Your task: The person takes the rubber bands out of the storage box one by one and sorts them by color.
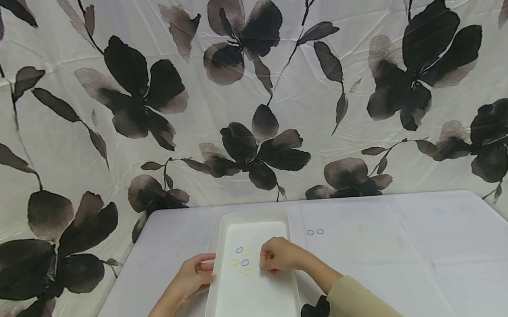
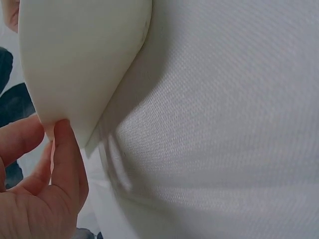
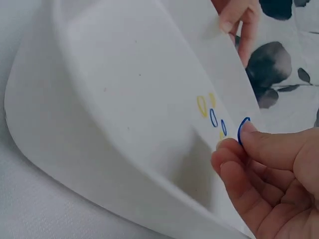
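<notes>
The right hand (image 1: 279, 255) is inside the tray (image 1: 252, 303), over its right half, with the fingers curled down. In the right wrist view its fingertips (image 3: 249, 137) pinch a blue band (image 3: 242, 130), so this hand has hold of one band and is nearly closed around it. The other bands (image 1: 243, 262) lie flat on the tray floor just to the left of this hand, between the two hands: a few blue and a few yellow ones, close together but mostly apart from each other. They are nearer to the right hand than to the left one, and they lie on its thumb side, so the reach to them goes sideways toward the left, not forward. The left hand (image 1: 196, 276) is at the left rim of the tray, outside it. Its fingers (image 2: 67, 149) touch the tray wall, lightly bent, and it seems to steady the tray more than to grip it; whether the thumb goes over the rim I cannot tell. The tray stands with its long axis pointing away from the person. Two more blue bands (image 1: 315, 232) lie on the table (image 1: 400, 256), ahead of the right hand and to its right, outside the tray.
</notes>
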### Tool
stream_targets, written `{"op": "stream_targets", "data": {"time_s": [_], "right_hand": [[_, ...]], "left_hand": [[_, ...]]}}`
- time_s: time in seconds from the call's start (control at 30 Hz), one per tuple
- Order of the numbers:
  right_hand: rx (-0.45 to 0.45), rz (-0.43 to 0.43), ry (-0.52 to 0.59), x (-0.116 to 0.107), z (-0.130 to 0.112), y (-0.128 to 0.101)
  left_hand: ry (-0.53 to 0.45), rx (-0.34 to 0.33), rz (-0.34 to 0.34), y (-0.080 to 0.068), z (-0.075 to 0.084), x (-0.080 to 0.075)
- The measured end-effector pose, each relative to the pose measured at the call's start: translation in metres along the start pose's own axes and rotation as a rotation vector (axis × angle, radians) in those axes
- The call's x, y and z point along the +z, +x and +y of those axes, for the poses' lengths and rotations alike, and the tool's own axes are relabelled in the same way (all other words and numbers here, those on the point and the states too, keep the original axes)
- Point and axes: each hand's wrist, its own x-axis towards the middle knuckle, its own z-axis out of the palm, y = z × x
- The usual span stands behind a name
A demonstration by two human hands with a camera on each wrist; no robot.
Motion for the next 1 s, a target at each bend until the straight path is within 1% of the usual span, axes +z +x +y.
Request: {"op": "stream_targets", "data": {"time_s": [0.13, 0.3, 0.67, 1.0], "right_hand": [[0.009, 0.034, 0.073, -0.004, 0.002, -0.001], [0.009, 0.036, 0.154, -0.011, 0.005, 0.0], [0.011, 0.055, 0.251, -0.023, 0.011, -0.004], [0.091, 0.125, 0.298, -0.034, 0.016, -0.006]], "left_hand": [[-0.001, 0.0, 0.003, 0.0, -0.001, 0.0], [0.004, -0.002, 0.0, 0.001, -0.002, 0.0], [0.009, -0.004, -0.014, 0.001, -0.004, -0.003], [0.008, -0.003, -0.006, 0.003, -0.004, 0.0]]}}
